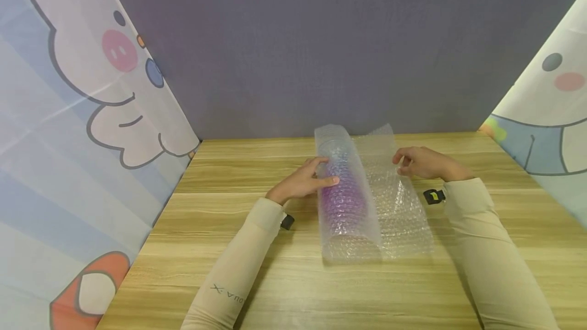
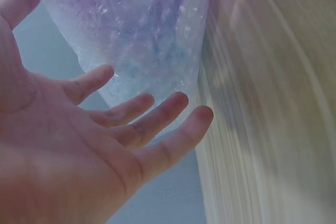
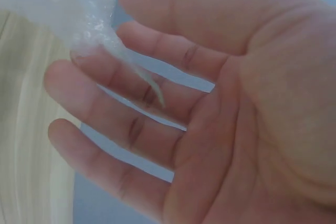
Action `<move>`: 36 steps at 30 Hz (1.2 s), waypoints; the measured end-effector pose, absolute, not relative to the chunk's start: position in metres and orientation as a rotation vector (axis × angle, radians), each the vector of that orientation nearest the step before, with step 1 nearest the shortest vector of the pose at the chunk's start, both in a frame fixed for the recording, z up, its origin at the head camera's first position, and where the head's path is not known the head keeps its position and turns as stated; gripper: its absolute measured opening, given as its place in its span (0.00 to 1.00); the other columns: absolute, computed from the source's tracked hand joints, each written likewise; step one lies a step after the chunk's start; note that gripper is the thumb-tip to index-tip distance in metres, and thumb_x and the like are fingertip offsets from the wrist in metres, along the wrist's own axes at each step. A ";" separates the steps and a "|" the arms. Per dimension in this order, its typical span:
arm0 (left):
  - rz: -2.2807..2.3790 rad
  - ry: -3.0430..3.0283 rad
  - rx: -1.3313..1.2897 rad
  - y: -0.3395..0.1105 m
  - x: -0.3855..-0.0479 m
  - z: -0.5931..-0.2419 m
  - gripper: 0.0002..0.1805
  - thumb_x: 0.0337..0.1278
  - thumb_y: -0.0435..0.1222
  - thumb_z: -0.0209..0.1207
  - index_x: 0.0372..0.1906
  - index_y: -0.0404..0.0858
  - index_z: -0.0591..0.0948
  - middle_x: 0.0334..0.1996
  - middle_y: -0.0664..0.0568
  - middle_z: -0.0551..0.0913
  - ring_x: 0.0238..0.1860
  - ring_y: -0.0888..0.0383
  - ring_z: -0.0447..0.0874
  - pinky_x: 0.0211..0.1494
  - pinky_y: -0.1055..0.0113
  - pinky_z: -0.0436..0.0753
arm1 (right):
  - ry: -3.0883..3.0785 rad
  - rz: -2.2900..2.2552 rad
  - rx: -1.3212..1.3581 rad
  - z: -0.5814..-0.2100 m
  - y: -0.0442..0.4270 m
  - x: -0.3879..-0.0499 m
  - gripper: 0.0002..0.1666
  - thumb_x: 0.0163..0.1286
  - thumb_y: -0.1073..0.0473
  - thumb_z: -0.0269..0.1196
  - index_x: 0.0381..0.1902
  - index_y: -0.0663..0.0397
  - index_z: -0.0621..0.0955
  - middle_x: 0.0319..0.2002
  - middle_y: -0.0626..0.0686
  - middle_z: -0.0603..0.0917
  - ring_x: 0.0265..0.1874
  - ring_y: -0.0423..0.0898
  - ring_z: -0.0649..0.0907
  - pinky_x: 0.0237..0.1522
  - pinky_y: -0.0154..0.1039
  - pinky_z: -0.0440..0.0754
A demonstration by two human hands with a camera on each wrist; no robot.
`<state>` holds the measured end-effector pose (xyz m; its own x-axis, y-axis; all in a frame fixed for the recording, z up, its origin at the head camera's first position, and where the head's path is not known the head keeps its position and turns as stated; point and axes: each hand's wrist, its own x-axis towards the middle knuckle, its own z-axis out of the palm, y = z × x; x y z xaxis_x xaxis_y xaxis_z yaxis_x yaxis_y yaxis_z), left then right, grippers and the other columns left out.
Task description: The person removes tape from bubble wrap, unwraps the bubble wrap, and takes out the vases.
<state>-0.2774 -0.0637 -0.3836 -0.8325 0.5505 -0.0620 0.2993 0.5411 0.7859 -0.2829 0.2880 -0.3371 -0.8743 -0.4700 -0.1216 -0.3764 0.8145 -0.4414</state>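
Observation:
A long, rounded object [image 1: 344,195], blue at its far end and purple toward the near end, lies wrapped in clear bubble wrap [image 1: 403,213]. Its exact kind is blurred by the wrap. My left hand [image 1: 302,180] rests against the left side of the roll, thumb on top, fingers spread and relaxed; the left wrist view shows the fingers [image 2: 173,145] beside the wrapped roll [image 2: 142,30]. At the loose right part of the wrap is my right hand [image 1: 422,162], fingers loosely bent. In the right wrist view, a wrap corner [image 3: 100,30] crosses the fingers without a visible pinch.
The wood-grain table [image 1: 206,228] meets a grey panel [image 1: 312,55] at the back. Printed cartoon cloths hang at the left [image 1: 69,141] and right [image 1: 550,131]. A small black device [image 1: 433,196] sits at the right wrist.

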 end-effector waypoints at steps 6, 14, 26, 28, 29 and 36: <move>1.182 2.448 0.719 -0.067 -0.278 -0.381 0.44 0.68 0.56 0.61 0.81 0.48 0.56 0.81 0.42 0.53 0.75 0.38 0.65 0.74 0.43 0.72 | 2.740 -0.587 -0.622 -0.341 0.291 -0.284 0.15 0.72 0.62 0.62 0.54 0.64 0.79 0.37 0.56 0.87 0.33 0.46 0.84 0.41 0.45 0.81; 1.172 2.407 0.749 -0.073 -0.282 -0.381 0.45 0.69 0.54 0.60 0.81 0.44 0.54 0.81 0.37 0.53 0.77 0.38 0.61 0.78 0.43 0.68 | 2.697 -0.610 -0.597 -0.348 0.298 -0.288 0.15 0.73 0.61 0.62 0.53 0.64 0.79 0.37 0.57 0.87 0.32 0.45 0.83 0.40 0.42 0.80; 1.163 2.357 0.725 -0.080 -0.284 -0.381 0.46 0.70 0.54 0.60 0.82 0.47 0.51 0.81 0.39 0.53 0.74 0.40 0.67 0.75 0.44 0.71 | 2.612 -0.645 -0.536 -0.354 0.304 -0.292 0.18 0.75 0.58 0.61 0.55 0.66 0.77 0.43 0.61 0.86 0.37 0.49 0.87 0.42 0.45 0.84; 1.168 2.351 0.721 -0.080 -0.284 -0.381 0.46 0.70 0.54 0.60 0.82 0.47 0.51 0.81 0.40 0.54 0.74 0.40 0.67 0.75 0.44 0.72 | 2.633 -0.630 -0.550 -0.354 0.305 -0.292 0.18 0.75 0.57 0.61 0.55 0.65 0.78 0.45 0.62 0.86 0.40 0.52 0.87 0.44 0.48 0.84; 1.171 2.348 0.721 -0.080 -0.284 -0.381 0.46 0.70 0.54 0.60 0.82 0.47 0.51 0.81 0.40 0.54 0.74 0.40 0.68 0.74 0.45 0.72 | 2.647 -0.622 -0.550 -0.354 0.305 -0.291 0.18 0.75 0.57 0.61 0.55 0.64 0.79 0.46 0.62 0.86 0.43 0.54 0.86 0.45 0.50 0.84; 1.168 2.351 0.722 -0.080 -0.284 -0.381 0.46 0.70 0.54 0.59 0.82 0.47 0.50 0.81 0.39 0.53 0.75 0.39 0.66 0.76 0.44 0.70 | 2.834 -0.574 -0.636 -0.351 0.301 -0.289 0.21 0.73 0.56 0.64 0.56 0.66 0.80 0.53 0.71 0.80 0.54 0.68 0.80 0.54 0.66 0.79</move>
